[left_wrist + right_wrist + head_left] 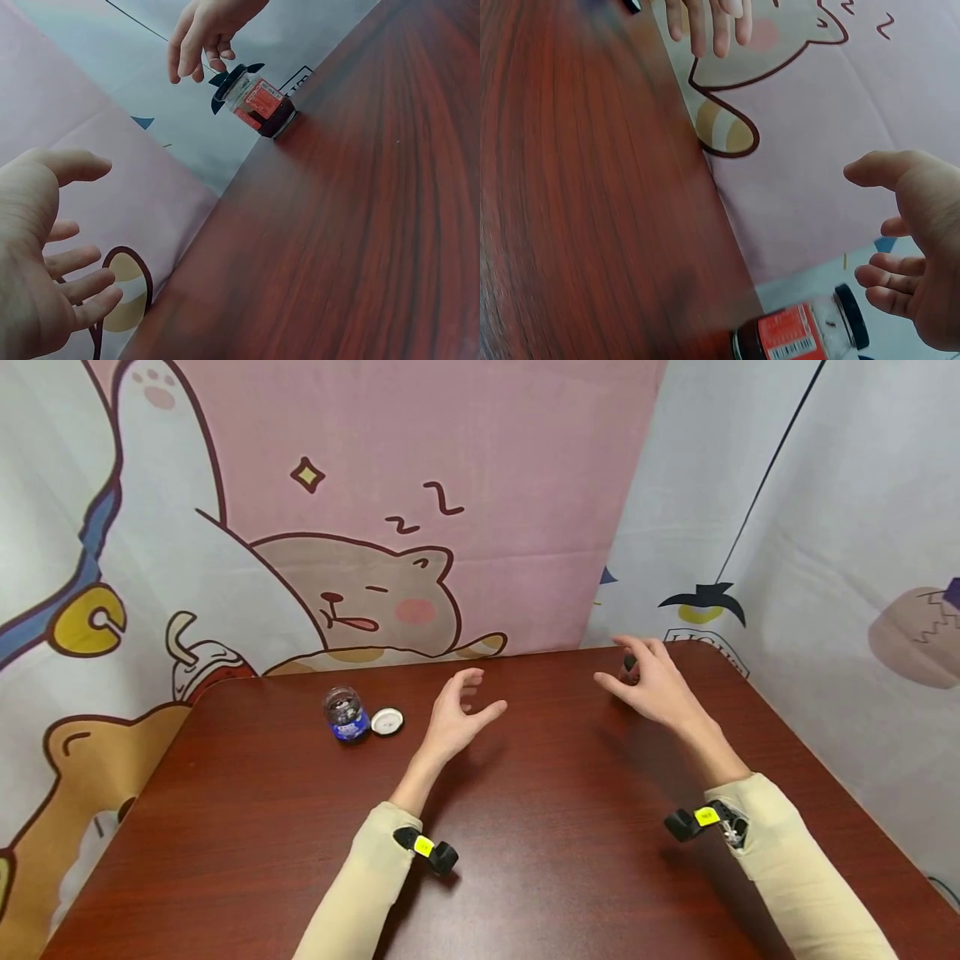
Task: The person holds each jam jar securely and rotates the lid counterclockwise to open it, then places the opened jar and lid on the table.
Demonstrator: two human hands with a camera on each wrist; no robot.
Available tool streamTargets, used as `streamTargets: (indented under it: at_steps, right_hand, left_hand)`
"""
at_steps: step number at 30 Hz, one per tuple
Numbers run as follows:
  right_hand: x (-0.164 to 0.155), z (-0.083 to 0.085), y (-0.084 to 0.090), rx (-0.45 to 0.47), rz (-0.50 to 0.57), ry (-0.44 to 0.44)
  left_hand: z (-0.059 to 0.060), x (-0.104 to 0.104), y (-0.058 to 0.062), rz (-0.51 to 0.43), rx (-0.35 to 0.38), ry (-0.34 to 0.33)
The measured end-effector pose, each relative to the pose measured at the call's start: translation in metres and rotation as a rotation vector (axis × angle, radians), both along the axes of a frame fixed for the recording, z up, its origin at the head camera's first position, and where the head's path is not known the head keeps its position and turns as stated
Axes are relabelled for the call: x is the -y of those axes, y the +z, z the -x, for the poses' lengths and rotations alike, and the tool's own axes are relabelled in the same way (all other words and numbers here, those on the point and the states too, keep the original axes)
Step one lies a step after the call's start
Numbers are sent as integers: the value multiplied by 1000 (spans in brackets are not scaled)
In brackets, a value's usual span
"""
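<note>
Right hand (651, 687) spread, just off red jar (260, 109) at bench (525, 827) edge — I fear, perhaps, knocking it off; left hand (457, 718) empty.

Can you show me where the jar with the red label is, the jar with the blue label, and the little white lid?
Red-label jar (260, 105): left wrist view, on its label.
Blue-label jar (346, 715): head view, on its side.
White lid (387, 721): head view, on its middle.

I sat at a dark reddish-brown wooden table (525, 860) with a glossy top and rounded far corners. Behind it hung a pink cartoon backdrop (450, 485) with a sleeping cat, and a pale sheet (825, 527) covered the right side. Lighting was even.
</note>
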State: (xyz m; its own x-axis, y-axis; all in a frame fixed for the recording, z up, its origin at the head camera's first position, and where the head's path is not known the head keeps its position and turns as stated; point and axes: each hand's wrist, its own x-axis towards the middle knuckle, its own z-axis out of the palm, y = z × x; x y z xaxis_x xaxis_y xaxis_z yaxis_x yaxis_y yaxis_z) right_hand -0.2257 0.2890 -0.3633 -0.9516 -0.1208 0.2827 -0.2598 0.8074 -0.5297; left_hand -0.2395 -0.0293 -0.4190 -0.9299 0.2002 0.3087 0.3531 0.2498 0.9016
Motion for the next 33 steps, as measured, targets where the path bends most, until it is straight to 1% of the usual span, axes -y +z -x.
streamTargets:
  at_steps: [3, 7, 14, 20, 24, 30, 33]
  right_hand:
    - [-8, 0, -1, 20, -1, -34]
    - [-18, -1, -2, 12, -14, -64]
    - [-33, 1, -10, 43, -15, -123]
    - [-40, 6, -17, 52, 7, -140]
    - [-43, 10, -20, 62, 6, -157]
    - [-45, 14, -25, 48, -11, -143]
    - [-45, 16, -27, 38, -16, -137]
  left_hand:
    - [0, -5, -1, 2, 2, -9]
    - [0, -12, -1, 11, 11, -29]
    - [0, -25, -1, 30, 33, -50]
    - [0, -36, 0, 54, 41, -60]
    - [0, -42, 0, 54, 38, -76]
    - [1, -49, -2, 34, 43, -101]
    - [2, -53, -3, 40, 47, -104]
